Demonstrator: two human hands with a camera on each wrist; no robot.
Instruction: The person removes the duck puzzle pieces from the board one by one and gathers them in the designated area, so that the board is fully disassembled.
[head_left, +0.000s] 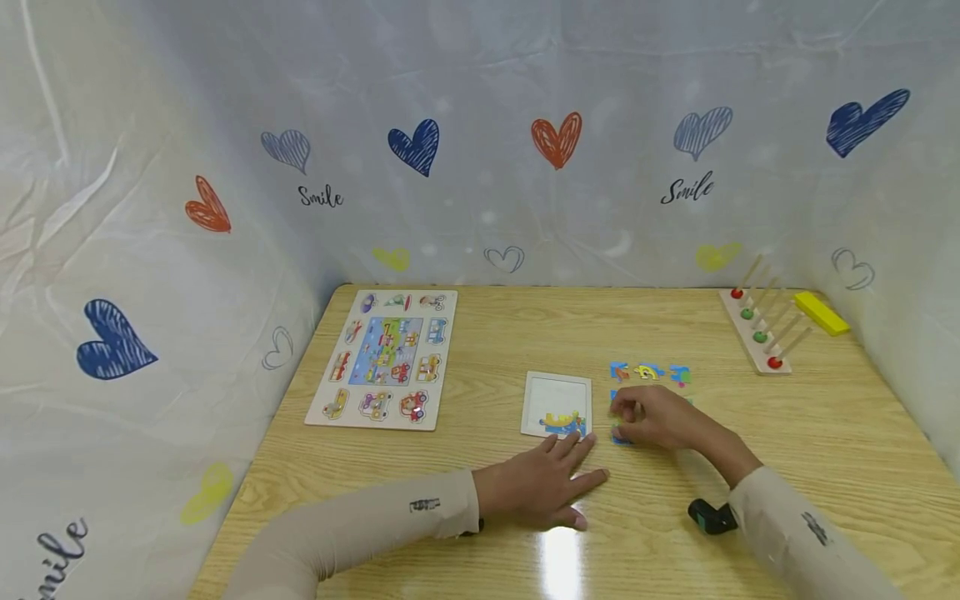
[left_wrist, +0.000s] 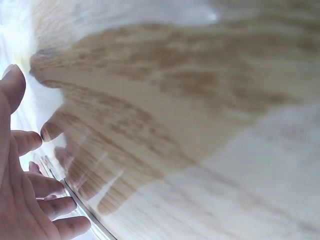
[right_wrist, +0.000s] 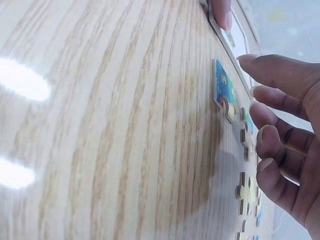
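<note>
A small white puzzle tray (head_left: 557, 390) lies flat on the table, with joined jigsaw pieces (head_left: 561, 422) of yellow and blue along its bottom edge. My left hand (head_left: 534, 485) rests with fingers spread, its fingertips at the tray's near edge; the left wrist view shows the same hand (left_wrist: 22, 200). Right of the tray, my right hand (head_left: 660, 417) hovers low over loose jigsaw pieces (head_left: 649, 372). In the right wrist view, a blue jigsaw piece (right_wrist: 223, 86) lies just below that hand's (right_wrist: 292, 132) thumb and fingers, which stand apart with nothing visible between them.
A larger vehicle puzzle board (head_left: 324, 408) lies at the left. Toward the back right stand a pegged wooden board (head_left: 746, 337) with red and green beads and a yellow block (head_left: 821, 313). A black object (head_left: 711, 517) sits by the right sleeve. Printed cloth encloses the table.
</note>
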